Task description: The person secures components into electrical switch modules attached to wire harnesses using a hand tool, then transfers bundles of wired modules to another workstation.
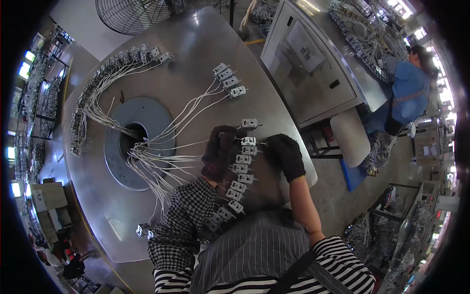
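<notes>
Nearest to the camera, a dark apron with thin pale stripes (249, 250) is covering the person's front. From it, a curved row of small silver-grey metal motors with thin shafts (240, 168) is leading away along the shiny grey metal worktop (205, 44). Their shafts are pointing rightward, and those nearer to the apron are slanting somewhat toward the person.

At the far part of this row, one silver-grey box-shaped motor (248, 141) is sitting between the two dark-gloved hands. Its long axis is running from left to right, and its shaft is pointing to the right hand (285, 154). The left hand (220, 152) is reaching the motor's rear end with bent fingers; I cannot tell if its grip is pinching the motor. The right hand is curling just beside the shaft tip, and I cannot tell if its grip is closing on it.

Just beyond, another similar motor (249, 123) is lying with its shaft also toward the right. To the left, white wires (139, 153) are coming out of a round blue-grey ring (111, 147). Farther, four motors (224, 74) are resting together. Beyond the worktop, a person in blue clothing (409, 90) is staying at the right.
</notes>
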A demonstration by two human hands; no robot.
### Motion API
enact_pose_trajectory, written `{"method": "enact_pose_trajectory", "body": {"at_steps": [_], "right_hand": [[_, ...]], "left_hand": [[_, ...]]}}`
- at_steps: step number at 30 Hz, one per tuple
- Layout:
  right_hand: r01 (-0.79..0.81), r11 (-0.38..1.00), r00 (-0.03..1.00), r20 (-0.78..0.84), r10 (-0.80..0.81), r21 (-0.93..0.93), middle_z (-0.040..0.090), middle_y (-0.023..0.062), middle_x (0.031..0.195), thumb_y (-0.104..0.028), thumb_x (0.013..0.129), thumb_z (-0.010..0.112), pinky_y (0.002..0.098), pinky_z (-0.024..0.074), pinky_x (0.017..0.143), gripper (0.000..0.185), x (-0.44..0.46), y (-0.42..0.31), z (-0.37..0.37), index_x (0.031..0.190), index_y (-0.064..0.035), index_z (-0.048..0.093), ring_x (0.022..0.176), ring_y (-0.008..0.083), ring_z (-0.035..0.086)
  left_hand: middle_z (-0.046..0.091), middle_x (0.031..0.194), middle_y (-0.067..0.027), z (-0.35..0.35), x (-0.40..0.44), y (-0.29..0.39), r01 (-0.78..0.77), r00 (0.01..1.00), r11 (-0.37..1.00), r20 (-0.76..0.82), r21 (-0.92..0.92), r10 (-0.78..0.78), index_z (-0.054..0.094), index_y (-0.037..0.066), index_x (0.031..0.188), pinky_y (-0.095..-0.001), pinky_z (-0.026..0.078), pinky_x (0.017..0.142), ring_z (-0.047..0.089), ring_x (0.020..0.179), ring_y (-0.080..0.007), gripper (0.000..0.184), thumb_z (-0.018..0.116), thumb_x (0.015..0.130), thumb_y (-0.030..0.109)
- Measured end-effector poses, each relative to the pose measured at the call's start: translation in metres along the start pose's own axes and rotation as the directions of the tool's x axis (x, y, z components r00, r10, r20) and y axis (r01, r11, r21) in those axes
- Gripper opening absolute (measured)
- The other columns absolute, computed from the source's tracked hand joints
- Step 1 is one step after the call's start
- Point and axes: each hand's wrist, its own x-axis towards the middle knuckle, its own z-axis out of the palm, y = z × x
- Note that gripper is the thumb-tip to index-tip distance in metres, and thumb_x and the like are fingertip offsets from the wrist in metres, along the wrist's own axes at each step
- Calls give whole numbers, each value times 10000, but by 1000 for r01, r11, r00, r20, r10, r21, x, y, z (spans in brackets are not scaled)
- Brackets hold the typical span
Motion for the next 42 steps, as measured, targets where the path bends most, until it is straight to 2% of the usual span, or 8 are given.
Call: {"method": "enact_pose_trajectory", "body": {"at_steps": [2,9,11,15,17,36,39,42], "right_hand": [[-6,1000,1000,14,6,14,699,31,876,-265,909,664,269,497,757,271,-1,-4,0,1010,-23,734,818,100,611],[310,949,951,14,-309,-60,688,17,876,-236,920,660,263,493,717,249,-4,10,1,1036,-24,719,772,86,598],[166,985,985,30,-167,39,689,21,888,-219,913,663,264,495,729,234,-3,10,-2,1034,-26,718,788,89,602],[-14,995,996,88,5,97,695,29,927,-183,889,678,269,502,767,216,-3,1,-4,1036,-29,716,850,106,613],[76,996,994,78,-80,52,692,25,928,-173,884,682,267,504,762,210,-5,2,-4,1035,-31,715,853,106,614],[191,979,981,17,-192,64,697,83,1002,-146,884,655,290,530,811,239,-29,13,-23,1060,8,702,930,163,663],[236,970,972,19,-235,-64,697,96,1018,-130,884,644,296,528,836,235,-39,14,-20,1062,12,699,975,180,665],[371,911,927,24,-373,-179,696,93,1014,-116,883,644,297,526,835,219,-44,17,-22,1060,-1,701,977,179,661]], "left_hand": [[587,1159,-172,0,1,-4,-267,963,946,39,183,265,523,-6,1245,-370,590,845,674,971,-256,270,408,1084,177],[544,1177,-180,-4,1,-4,-289,954,862,50,417,296,519,-19,1250,-377,593,856,683,995,-277,268,383,1084,141],[588,1155,-168,-1,1,-2,49,997,995,-64,-82,-54,530,-1,1209,-375,581,874,685,1019,-263,262,385,1088,181],[641,1121,-152,-4,1,-2,-52,997,985,-53,167,62,533,25,1182,-377,562,898,682,1038,-251,277,407,1088,253],[677,1079,-148,-3,1,-2,98,992,987,-65,-126,-107,535,35,1180,-380,551,909,679,1043,-253,305,445,1078,308],[654,1012,-87,15,-26,39,85,978,967,-164,-240,-126,553,46,1149,-312,561,779,651,886,-157,217,494,1053,232],[655,1013,-91,12,-27,27,-30,996,999,-88,27,32,545,54,1144,-323,574,744,655,870,-164,235,494,1053,265],[661,1029,-95,15,-31,25,226,959,945,-114,-237,-258,540,55,1157,-327,577,727,658,859,-166,263,474,1060,291]]}}
